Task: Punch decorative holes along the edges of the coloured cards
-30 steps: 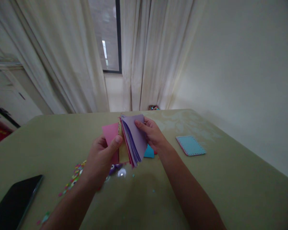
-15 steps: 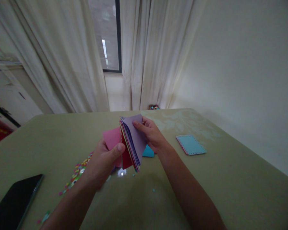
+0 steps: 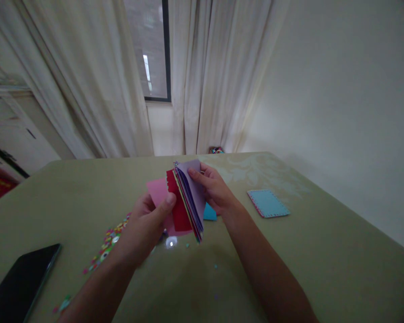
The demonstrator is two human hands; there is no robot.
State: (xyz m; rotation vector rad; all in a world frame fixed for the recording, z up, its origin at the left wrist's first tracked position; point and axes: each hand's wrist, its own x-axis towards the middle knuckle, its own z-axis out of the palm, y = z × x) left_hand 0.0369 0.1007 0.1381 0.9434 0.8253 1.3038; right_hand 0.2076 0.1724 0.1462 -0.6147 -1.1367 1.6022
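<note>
Gripping coloured sheets (image 3: 182, 208) — both hands (image 3: 145, 226) closed thumb-to-finger on them — long axis near upright, lower end slanting right.

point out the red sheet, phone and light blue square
Red sheet (image 3: 182, 213): head view, middle of its face
Phone (image 3: 22, 285): head view, dark screen
Light blue square (image 3: 268, 203): head view, middle of its top

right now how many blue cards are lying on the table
2: a light blue card out to the right, and a brighter blue card partly hidden behind the right hand; more may be hidden there.
</note>
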